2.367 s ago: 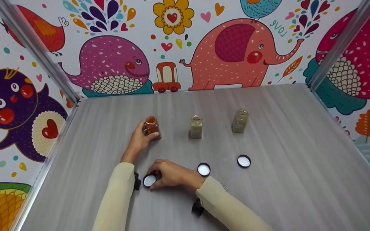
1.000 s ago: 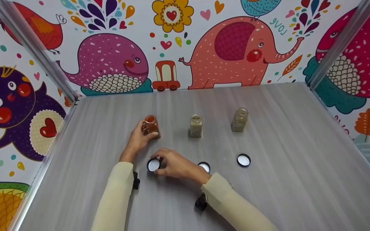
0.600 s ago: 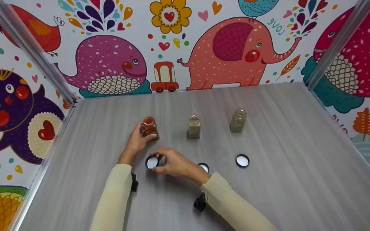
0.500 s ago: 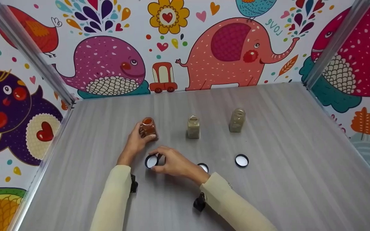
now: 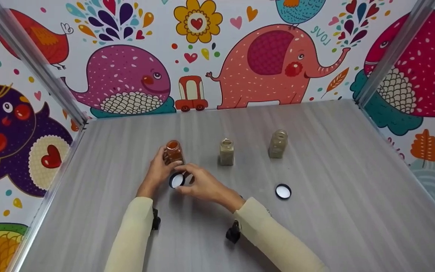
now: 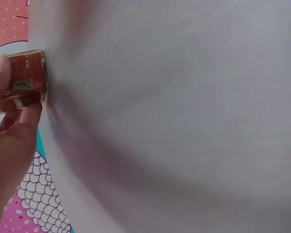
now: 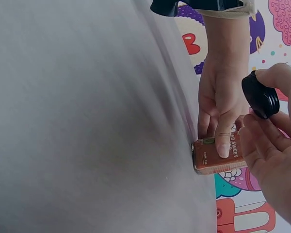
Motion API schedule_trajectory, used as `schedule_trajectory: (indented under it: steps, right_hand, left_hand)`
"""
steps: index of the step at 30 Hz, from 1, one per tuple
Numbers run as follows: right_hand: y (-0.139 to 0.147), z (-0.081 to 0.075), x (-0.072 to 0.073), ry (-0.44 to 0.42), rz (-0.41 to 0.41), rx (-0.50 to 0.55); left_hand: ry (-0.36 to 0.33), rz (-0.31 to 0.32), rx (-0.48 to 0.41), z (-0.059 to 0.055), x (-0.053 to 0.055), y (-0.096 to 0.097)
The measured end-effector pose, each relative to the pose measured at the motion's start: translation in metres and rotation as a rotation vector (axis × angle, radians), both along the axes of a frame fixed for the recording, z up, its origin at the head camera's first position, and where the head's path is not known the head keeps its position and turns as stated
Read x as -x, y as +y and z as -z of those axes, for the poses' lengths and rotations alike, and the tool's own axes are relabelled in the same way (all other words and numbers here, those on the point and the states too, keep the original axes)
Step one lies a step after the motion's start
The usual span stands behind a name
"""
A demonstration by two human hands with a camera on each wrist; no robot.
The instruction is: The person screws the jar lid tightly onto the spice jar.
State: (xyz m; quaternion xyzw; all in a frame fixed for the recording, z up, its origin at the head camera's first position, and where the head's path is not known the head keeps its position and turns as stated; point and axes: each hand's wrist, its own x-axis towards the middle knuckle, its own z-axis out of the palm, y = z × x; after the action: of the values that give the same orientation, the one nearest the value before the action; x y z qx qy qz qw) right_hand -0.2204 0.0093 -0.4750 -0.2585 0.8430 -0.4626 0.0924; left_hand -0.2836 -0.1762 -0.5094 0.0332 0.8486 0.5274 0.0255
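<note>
A square glass spice jar (image 5: pixel 173 150) of red-orange powder stands uncapped on the table, its mouth facing up. My left hand (image 5: pixel 158 170) grips it round the side, the thumb across its front; the left wrist view shows the jar (image 6: pixel 26 80) touching the tabletop. Between thumb and fingers my right hand (image 5: pixel 206 185) pinches a black screw lid (image 5: pixel 177 181), its white inside turned toward the head camera. In the right wrist view the lid (image 7: pixel 260 95) is held up near the jar (image 7: pixel 218 154), apart from it.
Two more uncapped jars with greenish-beige contents stand to the right, one in the middle (image 5: pixel 227 152) and one farther over (image 5: pixel 278 144). A black lid (image 5: pixel 283 192) lies white side up on the grey table (image 5: pixel 334 158). Printed walls (image 5: pixel 134 79) border the back and sides.
My right hand has lifted its lid and carried it forward, closer to the red jar. The right forearm now covers the middle lid. My left hand keeps its grip on the jar.
</note>
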Motion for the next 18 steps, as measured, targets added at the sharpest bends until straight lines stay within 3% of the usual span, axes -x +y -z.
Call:
schedule_trajectory:
  steps: [6,13,18]
  right_hand:
    - [-0.002,-0.002,0.004,0.036,-0.006,0.029]
    - [-0.004,-0.009,0.006,-0.056,0.013,0.083]
    - [-0.006,-0.01,0.009,-0.057,0.007,0.076]
  left_hand:
    - [0.015,-0.001,0.007,0.0,-0.004,-0.001]
    - [0.018,0.008,-0.008,-0.002,-0.004,0.001]
    - [0.016,0.005,0.0,-0.002,-0.003,0.0]
